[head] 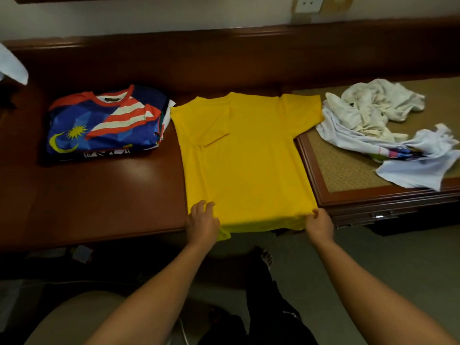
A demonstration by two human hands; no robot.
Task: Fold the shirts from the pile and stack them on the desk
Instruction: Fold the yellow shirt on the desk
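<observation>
A yellow shirt [249, 155] lies flat, back up, across the dark wooden desk [99, 195], with its left sleeve folded in over the body and its right sleeve spread out. Its hem hangs over the desk's front edge. My left hand [202, 221] rests on the hem's left corner with fingers spread on the cloth. My right hand [319, 224] pinches the hem's right corner. To the left sits a stack of folded shirts [104, 120], a blue, red and white flag-patterned one on top. At the right lies a pile of crumpled white shirts [378, 130].
The white pile rests on a lower side table [348, 175] with a woven top and a drawer handle at its front. A wall socket [310, 3] is on the wall behind. A chair [74, 317] and dark clothing are below near my legs.
</observation>
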